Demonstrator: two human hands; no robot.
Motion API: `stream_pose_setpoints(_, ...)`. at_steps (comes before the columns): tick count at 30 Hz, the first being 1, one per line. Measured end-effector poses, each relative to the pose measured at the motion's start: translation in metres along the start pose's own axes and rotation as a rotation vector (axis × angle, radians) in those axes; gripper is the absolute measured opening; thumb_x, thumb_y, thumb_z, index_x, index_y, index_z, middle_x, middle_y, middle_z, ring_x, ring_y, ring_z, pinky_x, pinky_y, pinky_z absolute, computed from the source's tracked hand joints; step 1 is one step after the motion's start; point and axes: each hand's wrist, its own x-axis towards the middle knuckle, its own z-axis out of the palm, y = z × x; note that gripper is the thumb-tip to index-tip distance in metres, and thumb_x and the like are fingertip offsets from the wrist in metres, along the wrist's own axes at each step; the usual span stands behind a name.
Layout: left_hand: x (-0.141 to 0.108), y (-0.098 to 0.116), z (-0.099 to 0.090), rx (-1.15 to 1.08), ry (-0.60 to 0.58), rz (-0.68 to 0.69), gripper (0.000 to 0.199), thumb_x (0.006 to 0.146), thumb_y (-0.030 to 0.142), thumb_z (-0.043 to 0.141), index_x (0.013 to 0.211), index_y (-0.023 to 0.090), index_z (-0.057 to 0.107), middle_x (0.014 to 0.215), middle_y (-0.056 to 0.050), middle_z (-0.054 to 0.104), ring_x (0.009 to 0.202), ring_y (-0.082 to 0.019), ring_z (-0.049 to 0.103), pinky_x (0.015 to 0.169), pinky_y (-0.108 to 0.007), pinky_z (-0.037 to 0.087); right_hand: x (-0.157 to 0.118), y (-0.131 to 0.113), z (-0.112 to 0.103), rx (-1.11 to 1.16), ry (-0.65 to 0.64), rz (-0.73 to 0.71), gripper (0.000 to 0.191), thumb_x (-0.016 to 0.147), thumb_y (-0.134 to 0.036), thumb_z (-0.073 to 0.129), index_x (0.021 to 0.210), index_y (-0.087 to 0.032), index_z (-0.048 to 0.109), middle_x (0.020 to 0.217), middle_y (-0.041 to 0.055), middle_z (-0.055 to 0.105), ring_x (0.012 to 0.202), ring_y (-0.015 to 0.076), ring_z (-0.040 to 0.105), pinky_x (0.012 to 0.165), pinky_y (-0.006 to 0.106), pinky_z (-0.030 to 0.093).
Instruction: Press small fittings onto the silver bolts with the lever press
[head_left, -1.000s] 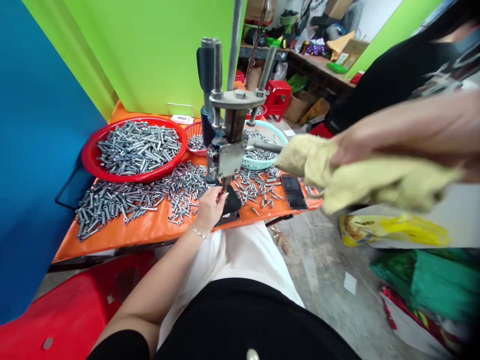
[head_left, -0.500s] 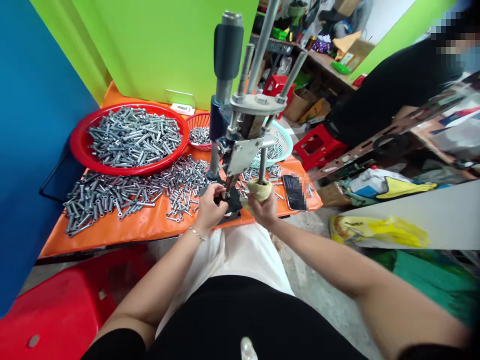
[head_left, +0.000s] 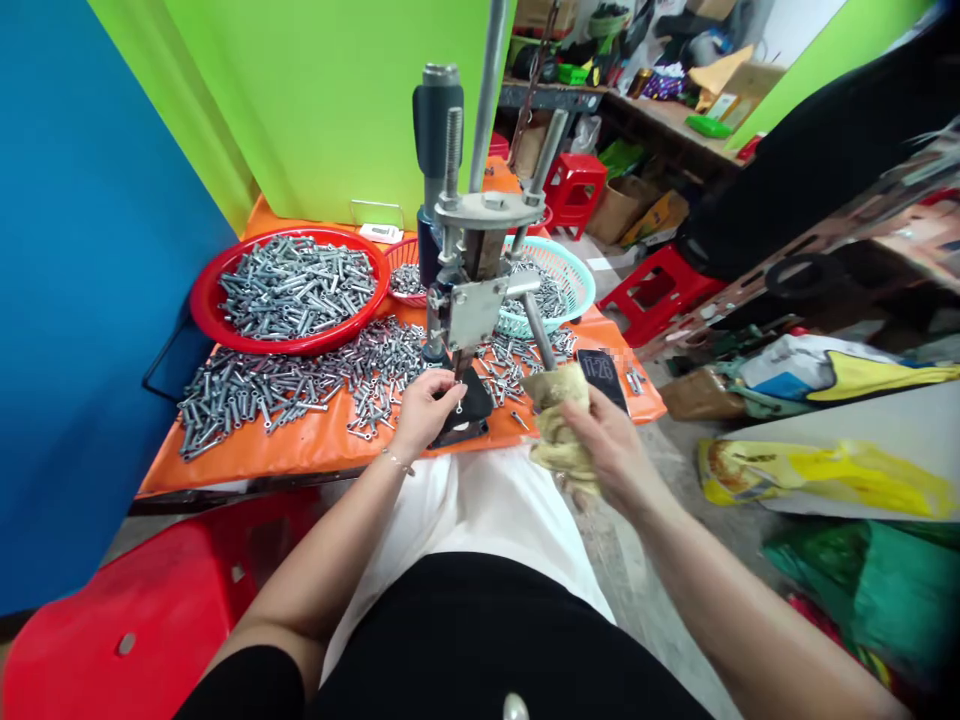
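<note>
A hand press [head_left: 478, 315] stands at the front edge of the orange-covered table [head_left: 262, 458]. My left hand [head_left: 426, 415] is at its base, thumb and forefinger pinched on a small metal eye bolt [head_left: 459, 403] under the ram. The press lever [head_left: 538, 330] slants down to the right, its end wrapped in a yellowish cloth [head_left: 562, 415]. Around that wrapped end my right hand [head_left: 611, 445] is closed. Loose eye bolts [head_left: 255, 390] lie heaped left of the press, and more are scattered on its right.
A red basin [head_left: 202, 305] heaped with eye bolts sits at the back left. Behind the press are a pink basket [head_left: 403, 258] and a pale green basket [head_left: 581, 280] of metal parts. A phone [head_left: 602, 375] lies at the right. A person in black [head_left: 787, 170] is at the right.
My right hand has swung the wrapped lever outward to the right, from nearly upright to slanted. My left hand stays at the press base, where an eye bolt now shows at its fingertips.
</note>
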Motion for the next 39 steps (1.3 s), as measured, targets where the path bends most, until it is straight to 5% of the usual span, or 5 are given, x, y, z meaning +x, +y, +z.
stream_pose_setpoints(8, -0.022, 0.029, -0.035, -0.561, 0.023, -0.446, 0.029, 0.063, 0.038, 0.091, 0.078, 0.014, 0.081, 0.089, -0.009, 0.078, 0.079, -0.015, 0.065, 0.075, -0.026, 0.050, -0.015, -0.030, -0.019, 0.156, -0.088, 0.215, 0.067, 0.077, -0.081, 0.064, 0.108, -0.022, 0.072, 0.090, 0.0111, 0.077, 0.077, 0.0259, 0.075, 0.060, 0.032, 0.061)
stream_pose_setpoints(18, -0.043, 0.037, -0.073, -0.641, 0.058, -0.486, 0.028, 0.064, 0.034, 0.092, 0.080, 0.012, 0.081, 0.093, -0.011, 0.079, 0.081, -0.015, 0.068, 0.077, -0.026, 0.052, 0.007, 0.009, 0.002, 0.156, -0.002, 0.180, 0.068, 0.074, -0.074, 0.075, 0.119, -0.023, 0.069, 0.105, 0.0058, 0.076, 0.094, 0.0213, 0.074, 0.070, 0.024, 0.062)
stream_pose_setpoints(30, -0.044, 0.041, -0.077, -0.629, 0.126, -0.560, 0.036, 0.056, 0.035, 0.097, 0.076, 0.013, 0.077, 0.084, -0.008, 0.078, 0.066, -0.010, 0.063, 0.064, -0.023, 0.051, 0.015, 0.027, 0.006, 0.143, -0.017, 0.119, 0.057, 0.080, -0.070, 0.072, 0.116, -0.027, 0.071, 0.093, 0.0020, 0.069, 0.078, 0.0122, 0.065, 0.062, 0.017, 0.055)
stream_pose_setpoints(35, -0.038, 0.031, -0.098, -0.435, 0.149, -0.484, 0.036, 0.061, 0.041, 0.092, 0.077, 0.013, 0.076, 0.079, -0.007, 0.074, 0.063, -0.012, 0.060, 0.062, -0.026, 0.049, 0.018, 0.029, 0.008, 0.173, -0.049, 0.102, 0.055, 0.080, -0.068, 0.073, 0.117, -0.027, 0.072, 0.088, 0.0010, 0.067, 0.072, 0.0112, 0.063, 0.060, 0.018, 0.055)
stream_pose_setpoints(39, -0.017, 0.013, -0.166, 0.159, 0.571, -0.278, 0.029, 0.073, 0.037, 0.079, 0.088, 0.013, 0.074, 0.082, -0.006, 0.071, 0.075, -0.017, 0.062, 0.078, -0.034, 0.053, 0.019, 0.032, 0.007, 0.163, -0.063, 0.100, 0.058, 0.082, -0.068, 0.071, 0.122, -0.026, 0.069, 0.094, 0.0032, 0.070, 0.078, 0.0142, 0.067, 0.063, 0.020, 0.057)
